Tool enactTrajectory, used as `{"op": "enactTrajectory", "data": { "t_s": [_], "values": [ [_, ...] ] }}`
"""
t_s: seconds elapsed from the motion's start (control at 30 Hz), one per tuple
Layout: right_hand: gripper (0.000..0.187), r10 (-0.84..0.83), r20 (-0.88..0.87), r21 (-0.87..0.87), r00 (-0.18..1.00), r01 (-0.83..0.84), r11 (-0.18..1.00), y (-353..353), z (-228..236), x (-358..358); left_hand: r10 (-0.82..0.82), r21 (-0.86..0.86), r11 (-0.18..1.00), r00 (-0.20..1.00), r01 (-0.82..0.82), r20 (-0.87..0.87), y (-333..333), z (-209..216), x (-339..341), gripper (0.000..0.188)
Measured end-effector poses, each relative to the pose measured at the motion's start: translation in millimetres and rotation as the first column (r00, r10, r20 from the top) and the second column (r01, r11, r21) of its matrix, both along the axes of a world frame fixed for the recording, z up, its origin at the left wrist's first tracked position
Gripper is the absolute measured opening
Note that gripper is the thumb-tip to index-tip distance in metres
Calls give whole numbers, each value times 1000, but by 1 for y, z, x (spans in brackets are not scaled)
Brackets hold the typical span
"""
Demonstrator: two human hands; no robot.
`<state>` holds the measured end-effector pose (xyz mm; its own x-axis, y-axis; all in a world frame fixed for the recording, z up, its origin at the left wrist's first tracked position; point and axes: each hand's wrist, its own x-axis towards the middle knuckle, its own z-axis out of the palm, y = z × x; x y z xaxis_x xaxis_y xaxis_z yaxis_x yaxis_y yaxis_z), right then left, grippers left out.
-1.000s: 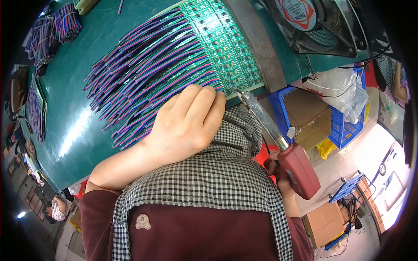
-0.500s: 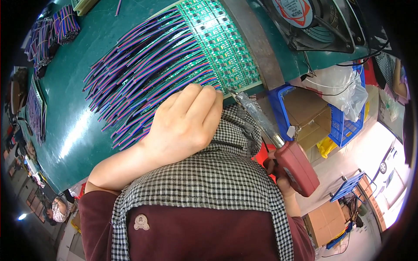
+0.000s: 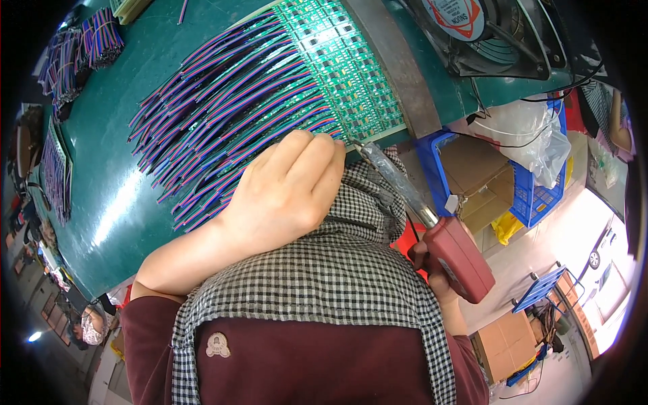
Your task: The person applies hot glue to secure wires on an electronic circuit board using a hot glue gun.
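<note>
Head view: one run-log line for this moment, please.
left hand: on wires at circuit boards | right hand: holds soldering iron, tip at board edge

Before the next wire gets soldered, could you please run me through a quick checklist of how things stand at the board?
1. Left hand steadying the wires at the near edge of the green circuit board panel: ok, fingers rest on them.
2. Soldering iron gripped: ok, the right hand holds its red handle, though the hand is mostly hidden.
3. Iron tip at the board's edge: ok, it sits just right of the left fingertips.
4. Tip clear of the fingers: cannot tell, they look very close.
5. Wire seated on its pad: cannot tell, the left hand covers it.
6. Fan running: cannot tell.
</note>
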<state>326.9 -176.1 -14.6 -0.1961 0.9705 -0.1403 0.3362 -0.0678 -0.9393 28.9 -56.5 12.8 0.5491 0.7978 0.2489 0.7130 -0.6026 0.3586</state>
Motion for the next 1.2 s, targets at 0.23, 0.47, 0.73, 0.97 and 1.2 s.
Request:
{"op": "enactTrajectory", "data": {
  "t_s": [0.23, 0.47, 0.73, 0.97, 1.2],
  "values": [
    [84, -72, -40, -8, 997, 72, 997, 5, 4, -8, 3, -17, 1000, 1000, -3, 9, 0, 0, 0, 35],
    [81, 47, 141, 215, 989, -77, 974, 27, 18, -17, -8, -47, 999, 1000, 8, 4, 1, 1, -1, 34],
    [77, -20, 89, 9, 996, 19, 1000, -9, 1, 6, -5, -24, 1000, 1000, 5, -8, 1, 1, 1, 34],
    [75, -9, 142, 52, 990, 1, 999, -9, 0, 3, 4, 10, 1000, 999, -4, -32, 1, 1, 2, 35],
    [78, -58, -25, -53, 998, 56, 997, -1, 6, -2, 37, 2, 999, 999, -37, 40, 0, -3, 3, 36]
  ]
}}
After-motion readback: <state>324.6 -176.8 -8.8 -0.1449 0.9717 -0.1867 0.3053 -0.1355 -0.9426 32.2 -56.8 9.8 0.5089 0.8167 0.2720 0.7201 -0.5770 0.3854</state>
